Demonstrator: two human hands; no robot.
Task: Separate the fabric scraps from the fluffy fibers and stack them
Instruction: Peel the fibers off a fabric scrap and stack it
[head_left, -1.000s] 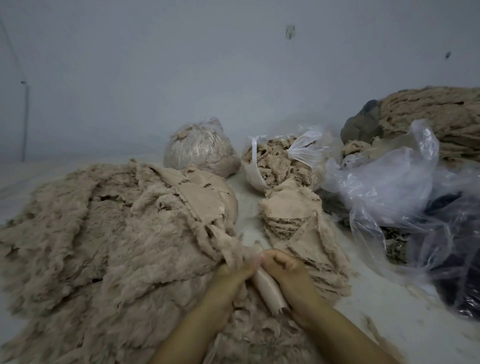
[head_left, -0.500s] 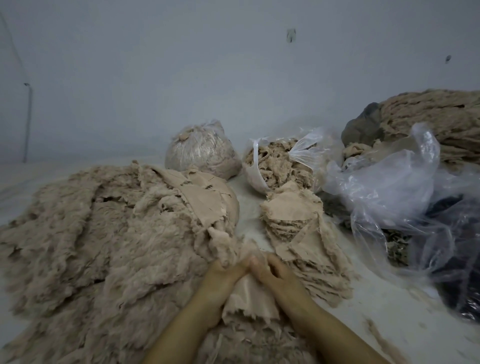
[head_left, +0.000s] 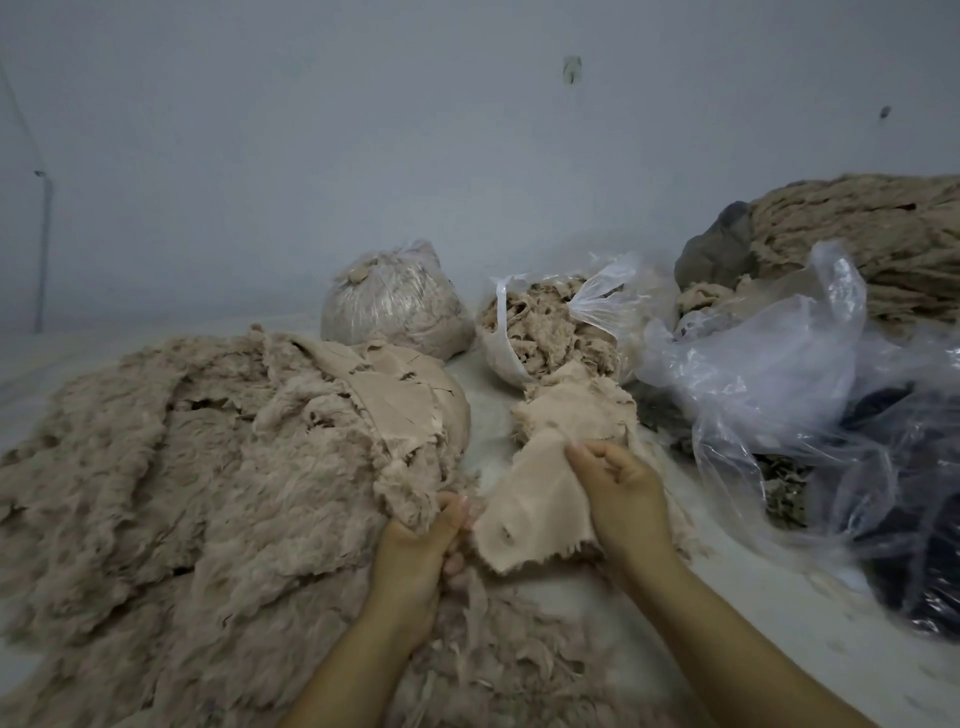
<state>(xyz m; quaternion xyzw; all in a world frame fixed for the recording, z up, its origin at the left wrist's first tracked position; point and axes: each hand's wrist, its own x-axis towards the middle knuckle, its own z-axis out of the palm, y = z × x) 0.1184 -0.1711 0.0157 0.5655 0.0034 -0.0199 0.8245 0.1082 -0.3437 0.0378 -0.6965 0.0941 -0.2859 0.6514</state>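
Left of your hands lies the fluffy fiber heap (head_left: 156, 467). Your left hand (head_left: 421, 545) grips its edge as an anchor; your right hand (head_left: 618, 488) pinches the freed fabric scrap (head_left: 530, 499), the scrap stack (head_left: 571, 410) just beyond for stacking.

Two bare forearms, no sleeves in view, bare hands (head_left: 626, 496), short plain fingernails
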